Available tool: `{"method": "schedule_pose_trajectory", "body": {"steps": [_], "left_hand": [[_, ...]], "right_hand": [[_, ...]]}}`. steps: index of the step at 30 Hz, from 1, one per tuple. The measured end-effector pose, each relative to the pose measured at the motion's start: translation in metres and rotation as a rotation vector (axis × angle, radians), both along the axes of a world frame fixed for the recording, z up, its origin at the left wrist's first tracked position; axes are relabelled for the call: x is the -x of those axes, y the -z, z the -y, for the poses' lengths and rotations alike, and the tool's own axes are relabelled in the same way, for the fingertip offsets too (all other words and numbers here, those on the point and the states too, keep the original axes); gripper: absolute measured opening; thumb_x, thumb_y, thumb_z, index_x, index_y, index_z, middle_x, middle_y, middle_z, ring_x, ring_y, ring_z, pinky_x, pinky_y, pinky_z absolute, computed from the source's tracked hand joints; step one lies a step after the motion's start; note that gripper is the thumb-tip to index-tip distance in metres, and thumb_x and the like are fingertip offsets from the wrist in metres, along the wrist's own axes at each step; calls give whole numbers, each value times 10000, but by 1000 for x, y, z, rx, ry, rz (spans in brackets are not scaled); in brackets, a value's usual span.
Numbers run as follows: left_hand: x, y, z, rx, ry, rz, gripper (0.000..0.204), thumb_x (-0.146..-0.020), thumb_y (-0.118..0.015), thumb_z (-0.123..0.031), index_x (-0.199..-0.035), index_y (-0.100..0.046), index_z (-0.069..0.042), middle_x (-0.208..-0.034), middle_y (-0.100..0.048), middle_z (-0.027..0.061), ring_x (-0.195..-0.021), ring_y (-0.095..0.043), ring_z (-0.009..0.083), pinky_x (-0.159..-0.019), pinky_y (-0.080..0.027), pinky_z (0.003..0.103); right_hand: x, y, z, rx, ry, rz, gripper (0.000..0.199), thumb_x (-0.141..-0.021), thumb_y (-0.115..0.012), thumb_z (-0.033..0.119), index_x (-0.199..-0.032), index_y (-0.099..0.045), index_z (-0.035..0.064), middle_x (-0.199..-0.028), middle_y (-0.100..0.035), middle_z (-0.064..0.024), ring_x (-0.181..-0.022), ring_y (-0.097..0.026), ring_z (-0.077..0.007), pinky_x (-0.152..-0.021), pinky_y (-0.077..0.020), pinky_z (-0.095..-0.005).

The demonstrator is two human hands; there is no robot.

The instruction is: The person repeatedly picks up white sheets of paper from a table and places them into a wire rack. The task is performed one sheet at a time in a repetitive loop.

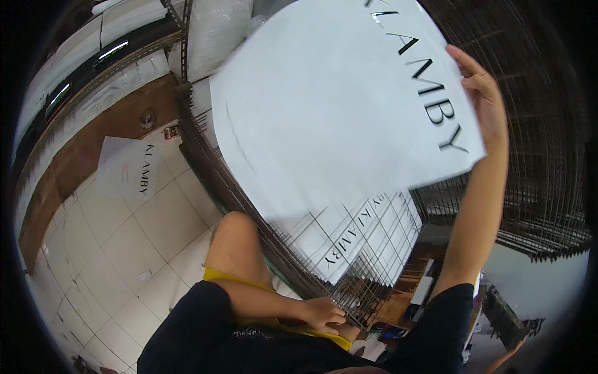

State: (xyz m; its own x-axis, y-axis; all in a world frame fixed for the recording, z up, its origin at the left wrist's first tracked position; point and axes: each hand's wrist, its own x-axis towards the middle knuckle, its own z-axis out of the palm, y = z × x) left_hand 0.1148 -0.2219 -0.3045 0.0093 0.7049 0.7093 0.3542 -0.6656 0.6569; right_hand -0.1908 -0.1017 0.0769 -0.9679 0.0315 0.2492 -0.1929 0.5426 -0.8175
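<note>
The right hand (483, 100) is raised at about two o'clock, its fingers closed on the right edge of a large flat white package (336, 106) — a broad, thin mailer-like sheet with big black lettering along that edge. The package is held up in the air, tilted, filling the upper middle of the view above the wire rack (249, 206). The left hand (321, 313) is low, at about six o'clock, fingers curled and resting against the lower front edge of the rack beside a yellow strip (249, 280) of cloth or tape; whether it truly grips the wire I cannot tell.

As a judgement, the work looks midway: one package is in hand and not set down anywhere, while a stack of like white packages (361, 234) already lies in the rack just beneath it, at about five o'clock, their black lettering showing through the grid. More may be left to handle — one stray white package (129, 168) of the same kind lies flat on the tiled floor (143, 249) at nine o'clock, well apart from the rack.

Farther out, a bulging clear plastic bag (218, 31) stands at eleven o'clock, and long white bundles on shelves (81, 68) run along the upper left. A second dark wire rack (536, 156) rises at three o'clock.
</note>
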Motion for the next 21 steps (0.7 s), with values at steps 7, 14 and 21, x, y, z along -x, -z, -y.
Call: {"method": "schedule_pose_trajectory", "body": {"steps": [7,14,21], "left_hand": [[22,2,-9,225,68,14,379,-788,-618,-422,-849,-533,-58,-832,-531,98,-738,-582,307,-572,-443,432],[26,16,-20,399,199,-44,446,-727,-647,-443,-917,-542,-54,-914,-554,123,-819,-585,329,-639,-451,452],[29,14,-21,424,248,-59,469,-715,-659,-432,-939,-537,-38,-889,-562,140,-819,-597,330,-656,-469,435]], "right_hand": [[91,164,-78,582,151,5,548,-807,-384,7,-1339,-324,-109,-1411,-320,-237,-1269,-389,-291,-1076,-309,-351],[121,302,-95,831,363,50,584,-832,-375,-122,-1390,-207,-86,-1416,-259,-223,-1214,-412,-255,-987,-393,-316],[121,385,-161,757,606,180,653,-800,-412,-82,-1416,-201,-32,-1431,-228,-238,-1202,-398,-306,-923,-383,-333]]}}
